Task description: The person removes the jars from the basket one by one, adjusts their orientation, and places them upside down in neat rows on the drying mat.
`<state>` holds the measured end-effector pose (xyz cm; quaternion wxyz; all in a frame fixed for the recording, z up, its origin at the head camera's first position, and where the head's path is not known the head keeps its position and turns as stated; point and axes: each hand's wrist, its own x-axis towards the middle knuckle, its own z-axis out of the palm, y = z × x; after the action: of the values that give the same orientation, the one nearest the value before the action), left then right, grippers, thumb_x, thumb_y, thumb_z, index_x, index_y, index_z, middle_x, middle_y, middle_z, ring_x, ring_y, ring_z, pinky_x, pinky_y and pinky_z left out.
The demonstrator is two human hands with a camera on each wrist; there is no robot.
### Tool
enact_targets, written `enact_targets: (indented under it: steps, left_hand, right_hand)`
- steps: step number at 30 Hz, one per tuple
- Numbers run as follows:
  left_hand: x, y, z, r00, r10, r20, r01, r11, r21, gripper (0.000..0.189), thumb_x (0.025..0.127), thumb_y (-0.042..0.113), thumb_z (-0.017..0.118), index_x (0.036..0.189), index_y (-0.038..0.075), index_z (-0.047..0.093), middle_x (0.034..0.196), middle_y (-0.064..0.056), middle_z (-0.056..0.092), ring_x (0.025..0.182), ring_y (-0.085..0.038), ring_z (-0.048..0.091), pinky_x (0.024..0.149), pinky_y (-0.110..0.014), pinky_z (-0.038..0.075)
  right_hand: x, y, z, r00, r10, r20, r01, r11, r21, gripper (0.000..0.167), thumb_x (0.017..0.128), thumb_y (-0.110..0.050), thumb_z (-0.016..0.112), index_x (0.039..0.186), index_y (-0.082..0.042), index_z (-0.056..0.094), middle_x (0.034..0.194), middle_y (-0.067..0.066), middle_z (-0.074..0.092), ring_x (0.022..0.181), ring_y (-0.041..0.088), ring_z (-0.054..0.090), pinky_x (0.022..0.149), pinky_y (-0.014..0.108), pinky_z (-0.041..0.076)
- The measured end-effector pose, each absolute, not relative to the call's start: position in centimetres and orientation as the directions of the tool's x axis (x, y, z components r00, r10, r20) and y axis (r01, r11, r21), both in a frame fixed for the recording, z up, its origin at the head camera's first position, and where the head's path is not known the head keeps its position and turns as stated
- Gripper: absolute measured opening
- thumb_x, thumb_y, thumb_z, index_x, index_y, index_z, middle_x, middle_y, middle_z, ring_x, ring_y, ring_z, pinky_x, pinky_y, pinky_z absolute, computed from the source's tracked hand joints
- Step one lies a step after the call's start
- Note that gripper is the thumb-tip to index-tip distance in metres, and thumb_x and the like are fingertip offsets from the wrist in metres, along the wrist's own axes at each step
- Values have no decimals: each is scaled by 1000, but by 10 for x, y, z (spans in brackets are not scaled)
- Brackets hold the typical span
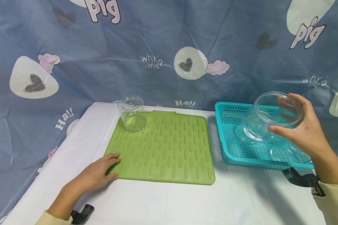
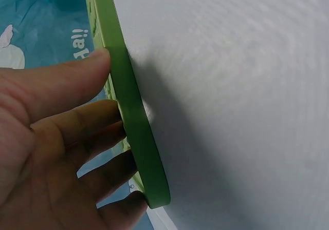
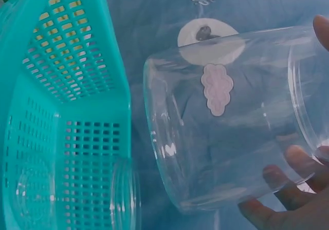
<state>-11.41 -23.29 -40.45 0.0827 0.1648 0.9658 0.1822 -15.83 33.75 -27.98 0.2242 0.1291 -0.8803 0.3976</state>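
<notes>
My right hand [image 1: 304, 125] grips a clear jar [image 1: 257, 120] near its rim, fingers on the far side and thumb on the near side. The jar is tilted, its mouth toward the hand, above the teal basket [image 1: 228, 159]. In the right wrist view, the jar [image 3: 221, 132] appears beside the basket wall. My left hand [image 1: 94, 173] rests at the front left corner of the green mat [image 1: 163, 150], fingertips touching it, thumb apart from the fingers. At the mat's back left corner a second clear jar [image 1: 132, 114] stands upside down.
Inside the basket lies more clear plastic ware [image 1: 283, 153], partly hidden by the right hand and hard to make out. A white cloth [image 1: 186, 203] covers the table. Behind it hangs a blue printed curtain [image 1: 157, 37].
</notes>
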Motion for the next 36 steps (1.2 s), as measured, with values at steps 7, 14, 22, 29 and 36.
enact_targets:
  steps: [7, 14, 22, 29, 36]
  left_hand:
    - [-115, -232, -403, -931, 350, -108, 286, 878, 383, 54, 88, 20, 73, 135, -2, 58, 149, -18, 48, 134, -45, 49, 105, -60, 46]
    - [-115, -233, -405, -932, 346, -108, 282, 879, 385, 54, 88, 20, 74, 135, -1, 57, 150, -18, 47, 134, -45, 49, 106, -60, 45]
    - [-115, -233, -405, -931, 349, -104, 287, 880, 379, 54, 88, 20, 73, 135, -2, 57, 150, -18, 47, 134, -45, 48, 106, -60, 45]
    - [-114, -232, -405, -934, 344, -103, 283, 882, 376, 54, 88, 20, 73, 135, -2, 58, 150, -19, 47, 134, -45, 48, 106, -60, 45]
    - [-114, -232, -404, -930, 353, -104, 294, 882, 368, 54, 87, 21, 74, 134, -2, 58, 148, -19, 48, 132, -46, 50, 104, -61, 46]
  right_hand:
    - [-161, 332, -275, -875, -90, 475, -419, 632, -652, 109, 67, 13, 82, 154, -22, 25, 147, -11, 48, 122, -13, 47, 88, -2, 41]
    - [-168, 321, -269, -887, -130, 443, -412, 657, -632, 112, 67, 6, 86, 155, -26, 25, 146, -6, 48, 122, -14, 44, 87, -2, 38]
    - [-176, 303, -255, -918, -169, 358, -358, 742, -566, 114, 69, -14, 91, 154, -39, 21, 147, 12, 47, 134, 16, 44, 114, 52, 35]
    - [-182, 280, -246, -933, -216, 288, -345, 765, -544, 115, 69, -23, 92, 157, -31, 18, 151, 11, 46, 136, 36, 44, 98, 70, 38]
    - [-188, 254, -242, -911, -296, 286, -408, 747, -525, 109, 67, -24, 93, 153, -18, 26, 147, 9, 49, 134, 32, 47, 100, 61, 39]
